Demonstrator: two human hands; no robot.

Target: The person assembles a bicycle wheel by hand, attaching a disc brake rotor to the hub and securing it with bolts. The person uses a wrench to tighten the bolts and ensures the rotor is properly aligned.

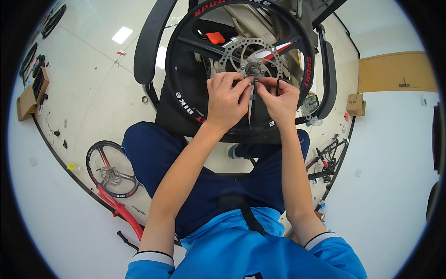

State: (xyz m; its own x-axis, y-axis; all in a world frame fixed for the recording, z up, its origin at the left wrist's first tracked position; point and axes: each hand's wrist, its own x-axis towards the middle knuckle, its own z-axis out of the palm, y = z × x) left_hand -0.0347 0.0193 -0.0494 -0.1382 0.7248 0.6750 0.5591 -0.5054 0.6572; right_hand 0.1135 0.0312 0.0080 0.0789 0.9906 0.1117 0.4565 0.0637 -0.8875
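A black spoked bicycle wheel (173, 69) with red and white lettering lies flat across a black chair in front of me. At its centre a silver disc brake rotor (228, 52) surrounds the hub (252, 69). My left hand (227, 98) is closed at the hub's near edge, thumb and forefinger pinched; whatever lies between them is hidden. Close beside it, my right hand (281, 100) pinches a thin black hex key (278, 86), partly covered by the fingers. The fingertips of both hands nearly meet over the rotor's near side.
An orange-red object (215, 37) shows between the spokes. Armrests (153, 44) flank the wheel. On the floor at left are another wheel (95, 148) and a red frame part (121, 211). A dark bike frame (325, 160) and a cardboard box (356, 105) are at right.
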